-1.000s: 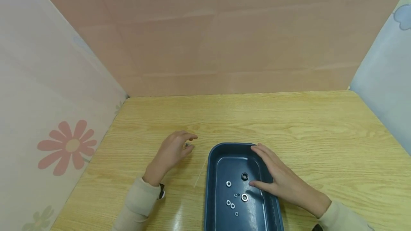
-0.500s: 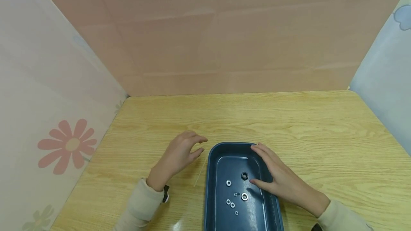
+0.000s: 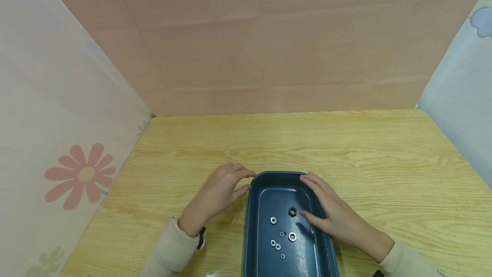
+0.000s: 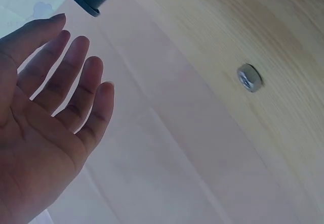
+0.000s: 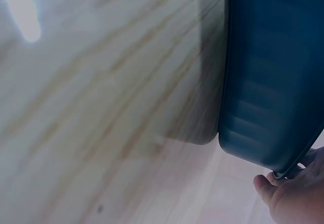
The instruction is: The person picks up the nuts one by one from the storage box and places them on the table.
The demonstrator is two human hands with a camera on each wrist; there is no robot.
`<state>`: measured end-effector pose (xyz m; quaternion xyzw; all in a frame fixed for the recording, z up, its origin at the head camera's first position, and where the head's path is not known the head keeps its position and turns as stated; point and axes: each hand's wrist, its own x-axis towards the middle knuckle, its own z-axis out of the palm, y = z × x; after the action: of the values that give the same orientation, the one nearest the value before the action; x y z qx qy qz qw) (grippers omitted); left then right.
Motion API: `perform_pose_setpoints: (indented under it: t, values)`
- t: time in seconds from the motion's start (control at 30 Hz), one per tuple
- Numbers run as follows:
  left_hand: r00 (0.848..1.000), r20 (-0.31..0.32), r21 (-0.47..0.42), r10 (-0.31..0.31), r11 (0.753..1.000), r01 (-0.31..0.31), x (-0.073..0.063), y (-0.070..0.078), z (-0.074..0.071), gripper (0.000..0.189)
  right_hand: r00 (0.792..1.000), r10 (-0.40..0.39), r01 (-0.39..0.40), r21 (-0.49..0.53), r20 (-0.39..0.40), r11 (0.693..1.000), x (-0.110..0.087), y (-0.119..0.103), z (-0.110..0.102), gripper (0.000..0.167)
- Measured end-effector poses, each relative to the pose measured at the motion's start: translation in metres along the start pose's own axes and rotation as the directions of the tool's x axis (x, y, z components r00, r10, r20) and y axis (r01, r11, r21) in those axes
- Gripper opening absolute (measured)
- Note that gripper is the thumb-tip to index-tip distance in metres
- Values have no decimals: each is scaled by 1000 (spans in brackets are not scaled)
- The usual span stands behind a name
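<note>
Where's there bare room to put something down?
Bare tabletop lies between the blue tray and brown backdrop, and right of the right hand. Crowded: inside the tray, among hex nuts; beside the left hand, a loose nut.

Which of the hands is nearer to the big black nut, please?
Right. The right hand holds the tray, close beside the nut; the left hand is farther off, by the tray's left edge.
</note>
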<state>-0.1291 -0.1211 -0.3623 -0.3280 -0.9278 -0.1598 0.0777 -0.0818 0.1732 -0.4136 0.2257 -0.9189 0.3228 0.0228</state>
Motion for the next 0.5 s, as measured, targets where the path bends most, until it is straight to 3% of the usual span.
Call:
perform_pose_setpoints:
  t: [0.5]
  values:
    - [996,34,-16,80,997,-80,0,15,3,27,1000,19,-19,-4,-9,1000,1,-4,1,72]
